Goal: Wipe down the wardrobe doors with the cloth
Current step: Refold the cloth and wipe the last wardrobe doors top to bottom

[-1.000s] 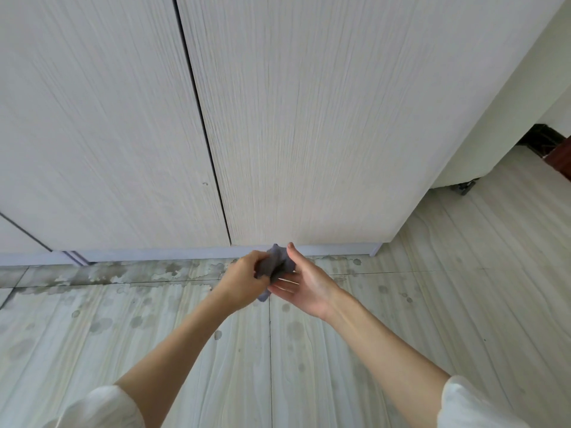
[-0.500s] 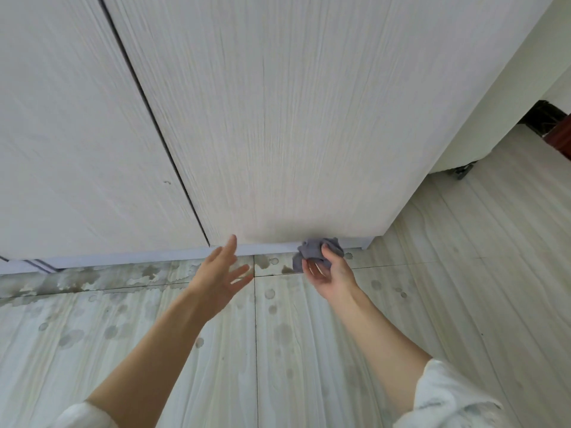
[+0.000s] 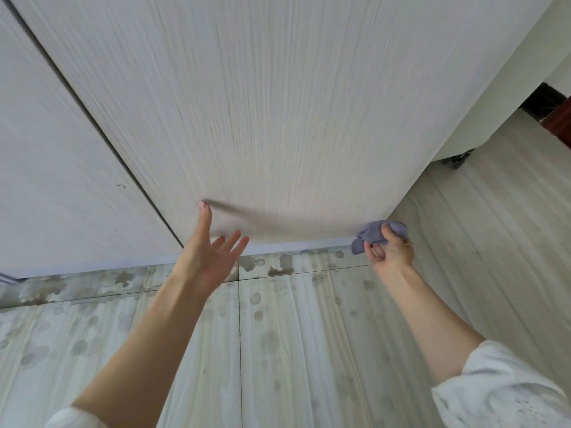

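Note:
Two pale wood-grain wardrobe doors fill the upper view: the right door (image 3: pixel 278 118) and the left door (image 3: pixel 46 165), split by a dark gap. My right hand (image 3: pixel 389 251) is shut on a crumpled grey-blue cloth (image 3: pixel 375 231), held against the bottom right corner of the right door. My left hand (image 3: pixel 210 254) is open with fingers spread; its fingertip touches the lower part of the right door, close to the gap.
A pale plinth (image 3: pixel 278 247) runs under the doors. The light wood-look floor (image 3: pixel 293 350) carries many damp spots and stains near the plinth. A white wall (image 3: pixel 494 97) flanks the wardrobe on the right, with a dark opening (image 3: pixel 547 103) beyond.
The cloth passed from both hands into the right hand alone. The right hand carried it rightward to the door's bottom corner. The left hand opened and rose to touch the door.

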Available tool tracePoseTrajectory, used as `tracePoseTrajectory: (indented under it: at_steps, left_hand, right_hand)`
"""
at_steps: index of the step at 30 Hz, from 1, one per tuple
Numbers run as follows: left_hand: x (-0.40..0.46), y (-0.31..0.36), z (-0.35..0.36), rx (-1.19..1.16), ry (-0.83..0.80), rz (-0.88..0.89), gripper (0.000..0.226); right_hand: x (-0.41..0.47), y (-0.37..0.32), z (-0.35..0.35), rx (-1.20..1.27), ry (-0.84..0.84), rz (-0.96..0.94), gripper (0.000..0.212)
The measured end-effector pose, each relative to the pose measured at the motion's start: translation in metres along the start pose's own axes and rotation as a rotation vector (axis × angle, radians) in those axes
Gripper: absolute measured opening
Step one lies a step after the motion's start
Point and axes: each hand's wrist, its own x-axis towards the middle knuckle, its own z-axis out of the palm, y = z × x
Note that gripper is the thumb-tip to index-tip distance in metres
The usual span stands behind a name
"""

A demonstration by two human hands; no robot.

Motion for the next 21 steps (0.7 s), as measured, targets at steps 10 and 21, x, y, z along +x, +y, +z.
tracePoseTrajectory:
  at_steps: [10,21]
  left_hand:
    - [0.005,0.004,0.009,-0.106,0.066,-0.057,0.092]
    - [-0.01,0.027,-0.03,0.368,0.053,-0.179,0.051]
  right_hand:
    - [-0.032,0.031,0.03,-0.045,0.0,0.081,0.034]
    - [-0.106,0.059,0.083,-0.307,-0.223,0.076,0.023]
